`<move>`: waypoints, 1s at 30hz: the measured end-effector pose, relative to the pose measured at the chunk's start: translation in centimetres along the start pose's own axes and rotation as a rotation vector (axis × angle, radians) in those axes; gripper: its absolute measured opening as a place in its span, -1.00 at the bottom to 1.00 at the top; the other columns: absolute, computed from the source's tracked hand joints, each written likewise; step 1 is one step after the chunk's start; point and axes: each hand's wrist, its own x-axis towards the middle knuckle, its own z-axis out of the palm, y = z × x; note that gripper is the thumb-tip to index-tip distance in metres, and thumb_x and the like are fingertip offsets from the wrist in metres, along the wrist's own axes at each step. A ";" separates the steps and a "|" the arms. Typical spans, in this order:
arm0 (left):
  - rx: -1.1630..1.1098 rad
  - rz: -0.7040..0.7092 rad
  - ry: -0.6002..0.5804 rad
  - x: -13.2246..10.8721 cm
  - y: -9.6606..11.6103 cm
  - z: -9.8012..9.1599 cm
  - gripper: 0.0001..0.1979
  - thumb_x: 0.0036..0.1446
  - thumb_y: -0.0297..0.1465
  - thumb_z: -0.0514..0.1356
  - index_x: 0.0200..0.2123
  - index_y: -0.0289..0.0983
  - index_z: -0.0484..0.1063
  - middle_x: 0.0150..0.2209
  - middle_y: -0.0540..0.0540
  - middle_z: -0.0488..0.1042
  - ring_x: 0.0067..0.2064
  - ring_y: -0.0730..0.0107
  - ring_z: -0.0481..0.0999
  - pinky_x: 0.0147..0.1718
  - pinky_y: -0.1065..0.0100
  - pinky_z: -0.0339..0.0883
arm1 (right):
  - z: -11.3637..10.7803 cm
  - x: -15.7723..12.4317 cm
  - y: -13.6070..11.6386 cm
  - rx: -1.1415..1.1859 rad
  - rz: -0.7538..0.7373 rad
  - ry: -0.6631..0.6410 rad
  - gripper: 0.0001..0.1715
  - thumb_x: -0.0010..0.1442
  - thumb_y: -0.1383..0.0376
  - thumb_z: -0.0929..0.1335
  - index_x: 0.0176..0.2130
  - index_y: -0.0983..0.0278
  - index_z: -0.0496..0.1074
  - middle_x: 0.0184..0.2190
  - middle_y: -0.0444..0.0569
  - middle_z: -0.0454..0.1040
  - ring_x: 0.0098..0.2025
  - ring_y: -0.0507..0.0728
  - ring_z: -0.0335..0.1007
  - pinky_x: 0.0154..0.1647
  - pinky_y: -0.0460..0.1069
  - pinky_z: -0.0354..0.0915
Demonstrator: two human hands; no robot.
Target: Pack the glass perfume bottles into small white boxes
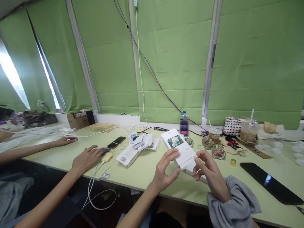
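Lifting just above the near edge of a pale table, your two hands meet at a white box with a flower picture (175,143), held tilted in front of you. Your right hand (210,171), below a bunched grey sleeve (234,202), pinches the box's lower right corner between thumb and forefinger. Your left hand (166,171) is spread, thumb well apart from the fingers, its fingertips at the box's left edge; how firmly they press, you cannot tell. Under the box, partly hidden by your right hand, lies another white box (189,170). To your right rests a large black phone (270,183); near it stands a small gold cap (233,162). On your left, a co-worker's hand (86,160) lies on the table beside a yellow case (107,157). Beyond, white cartons (129,154) sit in a pile. Farther back stand a blue-capped bottle (184,125) and lidded drink cups, before a green curtain (175,63).
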 end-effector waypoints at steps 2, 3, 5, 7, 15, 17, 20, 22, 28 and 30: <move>0.028 0.028 0.008 0.1 0.1 0.0 -0.49 0.07 -0.32 0.27 0.11 -0.21 0.29 0.12 -0.25 0.31 0.17 0.07 0.29 0.10 0.09 0.25 | 0.1 0.0 0.2 -0.008 -0.006 0.008 -0.63 0.14 0.01 0.36 -0.29 0.18 0.19 -0.38 -0.22 0.32 -0.60 -0.05 0.36 -0.70 -0.15 0.29; 0.042 0.033 0.018 0.1 0.2 0.0 -0.47 0.05 -0.32 0.30 0.10 -0.21 0.29 0.11 -0.25 0.31 0.16 0.07 0.29 0.10 0.09 0.24 | 0.2 0.1 0.3 -0.012 -0.008 0.009 -0.63 0.14 0.00 0.36 -0.29 0.18 0.18 -0.38 -0.22 0.32 -0.60 -0.05 0.36 -0.70 -0.15 0.29; 0.064 0.028 0.039 0.1 0.3 0.0 -0.50 0.04 -0.34 0.31 0.07 -0.20 0.30 0.10 -0.23 0.33 0.15 0.11 0.30 0.10 0.11 0.24 | 0.3 0.1 0.5 -0.016 -0.011 0.007 -0.63 0.15 0.01 0.36 -0.29 0.18 0.18 -0.38 -0.22 0.32 -0.61 -0.05 0.36 -0.70 -0.15 0.28; 0.070 0.015 0.053 0.1 0.3 0.1 -0.53 0.06 -0.38 0.29 0.06 -0.19 0.31 0.09 -0.22 0.34 0.14 0.15 0.32 0.09 0.14 0.26 | 0.4 0.2 0.7 -0.021 -0.014 0.002 -0.64 0.17 0.02 0.35 -0.29 0.18 0.17 -0.38 -0.22 0.32 -0.61 -0.06 0.36 -0.70 -0.16 0.28; 0.016 -0.067 0.081 -0.1 0.0 0.4 -0.60 0.08 -0.39 0.28 0.01 -0.18 0.35 0.09 -0.22 0.35 0.14 0.12 0.33 0.04 0.12 0.32 | 0.5 0.1 0.8 0.009 -0.011 0.001 -0.65 0.18 0.02 0.34 -0.26 0.18 0.18 -0.33 -0.21 0.34 -0.64 -0.08 0.34 -0.72 -0.16 0.26; 0.013 -0.072 0.088 -0.2 -0.1 0.5 -0.61 0.08 -0.39 0.28 0.00 -0.19 0.36 0.08 -0.22 0.35 0.14 0.11 0.34 0.02 0.12 0.34 | 0.5 0.1 0.8 0.014 -0.010 0.007 -0.65 0.18 0.02 0.34 -0.26 0.18 0.18 -0.35 -0.22 0.34 -0.65 -0.08 0.33 -0.73 -0.17 0.25; 0.022 -0.054 0.108 -0.3 -0.2 0.4 -0.65 0.10 -0.39 0.26 -0.01 -0.20 0.37 0.06 -0.23 0.37 0.12 0.12 0.36 0.00 0.14 0.36 | 0.5 0.1 0.9 0.020 -0.013 0.028 -0.63 0.15 0.02 0.36 -0.27 0.17 0.17 -0.37 -0.24 0.34 -0.66 -0.08 0.32 -0.75 -0.17 0.24; 0.028 -0.045 0.116 -0.3 -0.2 0.4 -0.67 0.11 -0.39 0.24 -0.02 -0.21 0.37 0.06 -0.23 0.38 0.11 0.12 0.37 -0.01 0.15 0.37 | 0.6 0.1 0.9 0.034 -0.015 0.039 -0.62 0.12 0.02 0.38 -0.21 0.15 0.19 -0.36 -0.24 0.36 -0.67 -0.07 0.33 -0.76 -0.16 0.24; 0.036 -0.032 0.118 -0.2 -0.1 0.4 -0.69 0.13 -0.40 0.23 -0.03 -0.22 0.38 0.04 -0.25 0.39 0.09 0.13 0.39 -0.04 0.15 0.39 | 0.2 0.1 1.0 -0.053 0.067 0.016 -0.19 0.10 -0.05 0.37 0.19 0.34 0.25 -0.66 -0.20 0.37 -0.66 0.00 0.27 -0.65 -0.10 0.30; 0.031 -0.030 0.118 -0.2 0.0 0.5 -0.69 0.12 -0.41 0.23 -0.04 -0.22 0.38 0.04 -0.25 0.39 0.09 0.13 0.39 -0.05 0.16 0.39 | 0.0 0.2 1.1 -0.079 0.079 0.030 -0.12 0.07 -0.07 0.37 0.18 0.45 0.29 -0.75 -0.21 0.32 -0.68 0.00 0.22 -0.63 -0.09 0.29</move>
